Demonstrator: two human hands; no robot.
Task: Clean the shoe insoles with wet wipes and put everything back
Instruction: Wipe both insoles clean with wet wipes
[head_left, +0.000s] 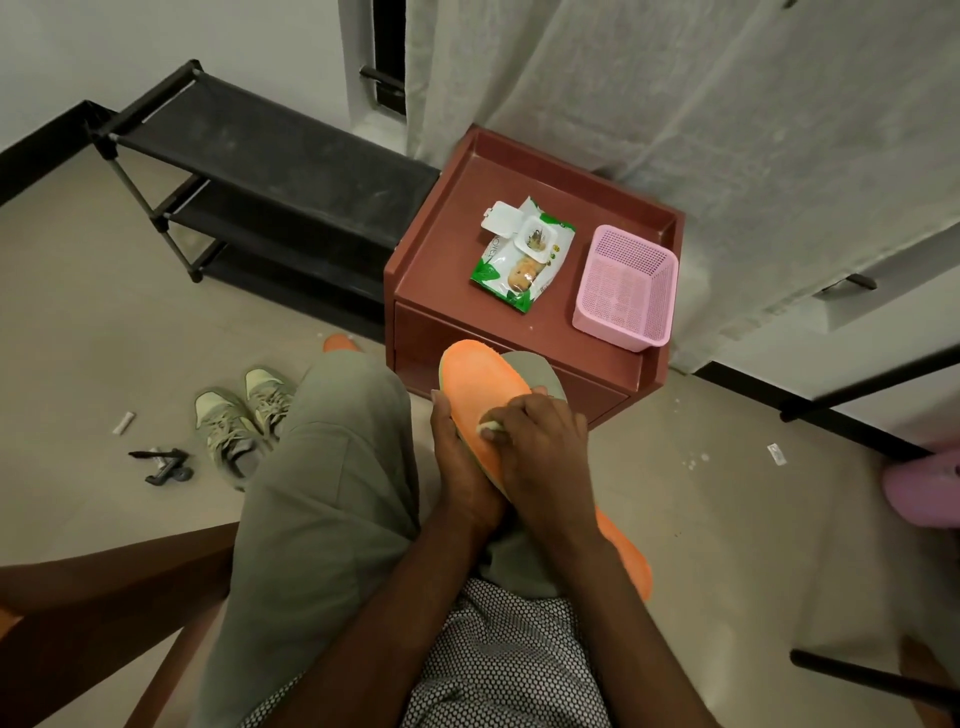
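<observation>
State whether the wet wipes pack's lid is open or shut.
Open: the white flip lid of the wet wipes pack is swung back, exposing the dispensing opening.

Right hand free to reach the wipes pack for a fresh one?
Probably not yet: the right hand grips a wipe against the insole. The path to the wipes pack, lid open, looks clear.

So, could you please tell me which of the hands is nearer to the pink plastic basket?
Right. The right hand rubs a wipe on the orange insole, below the pink plastic basket; the left hand holds the insole's far side.
</observation>
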